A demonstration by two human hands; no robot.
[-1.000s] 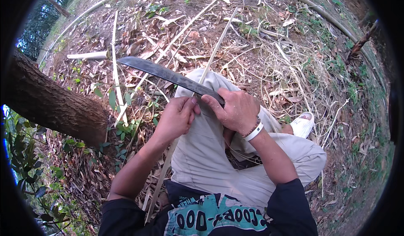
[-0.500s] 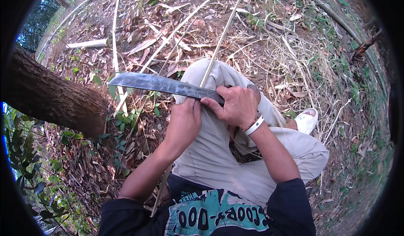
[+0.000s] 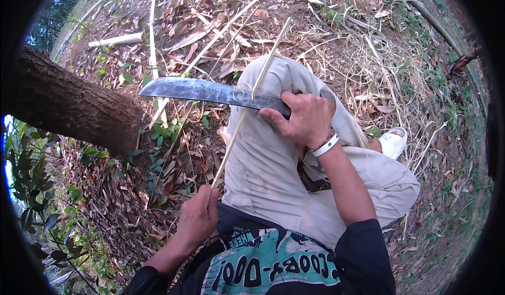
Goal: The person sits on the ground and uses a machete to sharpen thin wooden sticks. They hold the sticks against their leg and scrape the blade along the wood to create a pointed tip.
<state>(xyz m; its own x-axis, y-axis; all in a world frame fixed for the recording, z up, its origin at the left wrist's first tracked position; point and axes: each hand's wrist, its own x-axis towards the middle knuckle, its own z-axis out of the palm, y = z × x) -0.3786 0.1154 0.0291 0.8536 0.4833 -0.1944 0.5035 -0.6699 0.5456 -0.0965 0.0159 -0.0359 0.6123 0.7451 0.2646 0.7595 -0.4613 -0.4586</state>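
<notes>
My right hand (image 3: 305, 117) is closed around the handle end of a machete (image 3: 194, 91), whose broad dark blade points left across my bent knee. A thin pale strip (image 3: 231, 142), which looks like split bamboo or cane, passes under the blade, its far end rising beyond the knee. Near my waist on the left, my left hand (image 3: 199, 213) grips the strip's near part. A thin curled shaving (image 3: 243, 92) sits on the blade where the strip crosses it. The machete's handle is mostly hidden by my right hand.
A thick tree trunk (image 3: 79, 103) leans in from the left, above leafy plants (image 3: 31, 190). Long pale strips (image 3: 153, 48) and a short split piece (image 3: 117, 40) lie on dry leaves. Heaps of curly shavings (image 3: 392, 79) cover the ground at right, near my sandalled foot (image 3: 393, 143).
My left hand has moved from beside the blade down toward my waist, drawing the strip back under the machete. A curled shaving now shows on the blade. My right hand stays at the knee.
</notes>
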